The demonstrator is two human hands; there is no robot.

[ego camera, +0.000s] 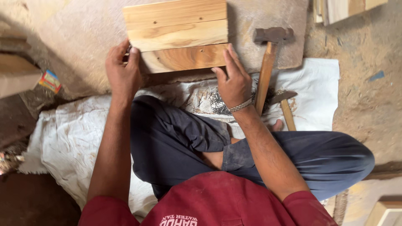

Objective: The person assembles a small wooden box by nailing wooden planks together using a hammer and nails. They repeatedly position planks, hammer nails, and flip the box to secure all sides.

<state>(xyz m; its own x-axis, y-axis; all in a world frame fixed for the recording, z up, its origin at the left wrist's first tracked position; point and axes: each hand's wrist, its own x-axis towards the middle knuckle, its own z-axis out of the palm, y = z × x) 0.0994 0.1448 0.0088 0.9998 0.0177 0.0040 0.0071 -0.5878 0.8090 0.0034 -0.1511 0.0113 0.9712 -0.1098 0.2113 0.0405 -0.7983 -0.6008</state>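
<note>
You have three planks (178,35) in front of you, laid side by side into one panel on a stone slab (75,46): two pale ones farther off and a darker, redder one nearest you. Two hammers lie to the right of the panel: a big one (268,62) with its blocky head on the slab and its handle running back toward you, and a smaller one (284,104) just beside it on the white sacking (67,134). A single heap of nails (217,102) sits on the sacking just under your right wrist. Your left hand (122,71) is curled at the panel's left end, fingertips pinched against the edge where the near and middle planks meet; you cannot tell from here whether anything small is held between them. Your right hand (234,79) is open and fairly flat, fingers spread a little and pressing on the right end of the near plank, thumb pointing left along its near edge. The two hands are well apart, one at each end of the near plank. The panel's right edge stops short of the big hammer's head, with bare slab between them. Bare slab also runs left of the panel. Its near edge lies close to the slab's own near edge, and your crossed legs fill the space below that.
</note>
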